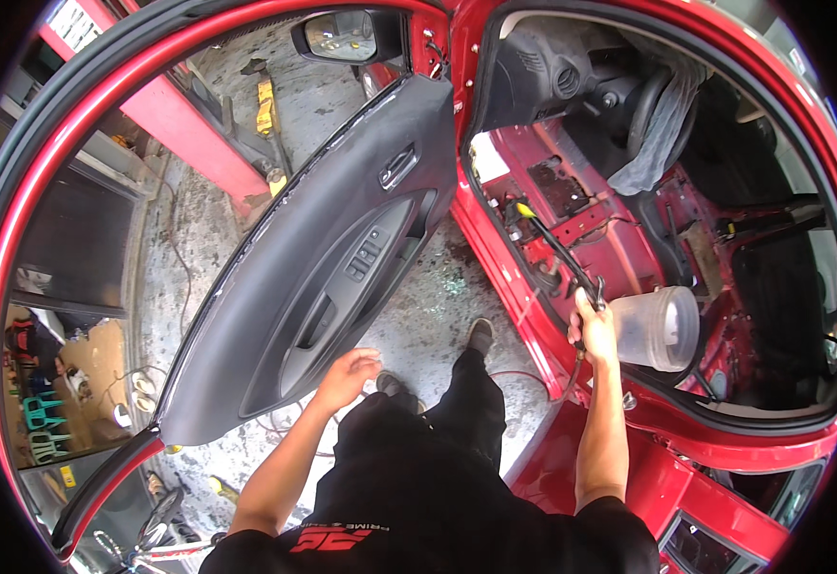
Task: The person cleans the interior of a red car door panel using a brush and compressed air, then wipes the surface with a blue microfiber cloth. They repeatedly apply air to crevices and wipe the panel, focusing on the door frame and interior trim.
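My right hand [594, 327] is wrapped round the grip of a spray gun [564, 251] with a long black nozzle and a yellow piece near its far end. The nozzle reaches through the doorway over the bare red car floor [619, 253]. A hose [572, 383] hangs from the gun below my hand. Right beside that hand, a translucent plastic bucket [656, 328] lies tilted. My left hand [349, 376] holds nothing, its fingers loosely bent, close to the lower edge of the dark grey door panel [275, 277].
The red car door stands wide on my left, with a side mirror [342, 36]. Clear plastic film [662, 134] covers part of the steering wheel. A yellow jack-like tool [266, 107] lies on the stained floor beyond the door, near a red post [198, 143]. Green stools [44, 411] stand far left.
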